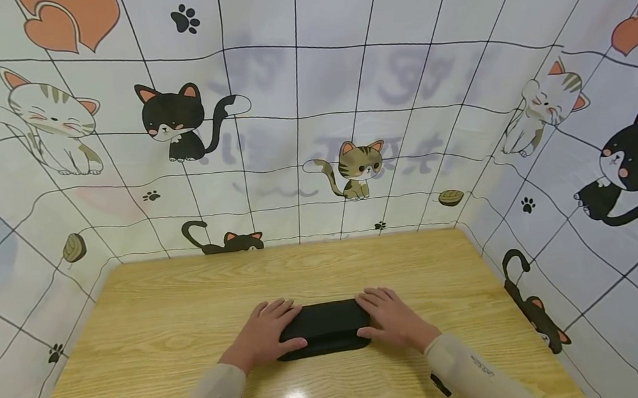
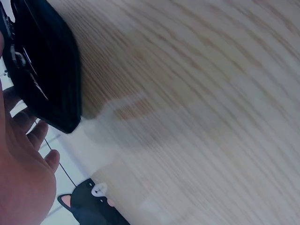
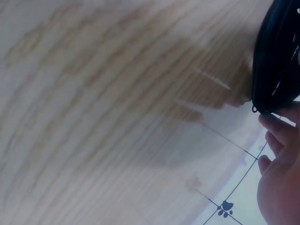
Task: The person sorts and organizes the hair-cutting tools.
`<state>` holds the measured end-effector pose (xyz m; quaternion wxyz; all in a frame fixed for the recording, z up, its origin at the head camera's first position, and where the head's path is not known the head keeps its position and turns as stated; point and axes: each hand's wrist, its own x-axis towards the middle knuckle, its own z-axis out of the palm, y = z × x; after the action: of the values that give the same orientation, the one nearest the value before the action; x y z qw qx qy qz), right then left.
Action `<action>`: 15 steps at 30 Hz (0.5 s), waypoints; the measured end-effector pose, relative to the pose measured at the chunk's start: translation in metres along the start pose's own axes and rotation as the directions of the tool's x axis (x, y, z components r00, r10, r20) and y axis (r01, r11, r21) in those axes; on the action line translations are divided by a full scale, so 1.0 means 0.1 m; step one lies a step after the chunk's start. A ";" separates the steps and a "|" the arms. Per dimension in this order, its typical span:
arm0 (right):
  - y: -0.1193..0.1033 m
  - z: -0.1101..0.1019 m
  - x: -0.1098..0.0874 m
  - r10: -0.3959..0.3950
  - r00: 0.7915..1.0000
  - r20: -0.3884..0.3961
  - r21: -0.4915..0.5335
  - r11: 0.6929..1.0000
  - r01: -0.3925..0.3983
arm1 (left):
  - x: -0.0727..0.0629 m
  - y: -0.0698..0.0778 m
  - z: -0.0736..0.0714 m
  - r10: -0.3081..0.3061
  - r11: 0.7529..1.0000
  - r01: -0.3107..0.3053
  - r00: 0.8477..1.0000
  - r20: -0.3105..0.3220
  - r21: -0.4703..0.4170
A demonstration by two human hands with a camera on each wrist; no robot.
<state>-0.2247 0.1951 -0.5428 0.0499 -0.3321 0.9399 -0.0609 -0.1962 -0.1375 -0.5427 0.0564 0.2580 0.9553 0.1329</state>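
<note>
Blk case (image 1: 330,318) looks smooth w/ slight sheen, tbl (image 1: 181,321) glossy wood-grain, backdrop (image 1: 268,88) wrinkly & cloth-like.

A pale wooden table (image 1: 162,310) meets white sheets (image 1: 261,19) printed with dark grid lines (image 1: 296,46), cats (image 1: 172,114), orange hearts (image 1: 51,30) and dark paw prints (image 1: 182,23).

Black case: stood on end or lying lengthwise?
Lying lengthwise: in the head view, the black case has its long side running across between the left hand and right hand.
</note>
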 end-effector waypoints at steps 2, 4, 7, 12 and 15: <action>0.00 0.02 -0.02 -0.009 1.000 -0.009 -0.005 1.000 0.009 | 0.03 0.05 0.01 0.016 1.000 -0.016 1.000 0.001 0.003; 0.01 0.04 -0.03 -0.024 1.000 -0.018 -0.020 1.000 0.024 | 0.06 0.10 0.03 0.032 0.999 -0.032 0.999 0.002 0.014; 0.02 0.06 -0.05 -0.047 0.998 -0.034 -0.054 0.997 0.046 | 0.11 0.18 0.05 0.048 0.999 -0.048 0.999 0.005 0.024; 0.04 0.08 -0.07 -0.088 0.995 -0.055 -0.110 0.991 0.081 | 0.21 0.30 0.09 0.050 0.997 -0.052 0.998 0.028 0.063; 0.06 0.09 -0.08 -0.111 0.992 -0.060 -0.119 0.988 0.104 | 0.25 0.36 0.11 0.049 0.995 -0.051 0.998 0.030 0.083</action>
<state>-0.2212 0.2038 -0.5518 -0.0041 -0.3824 0.9238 -0.0202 -0.1988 -0.0918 -0.5443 0.0555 0.2858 0.9524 0.0904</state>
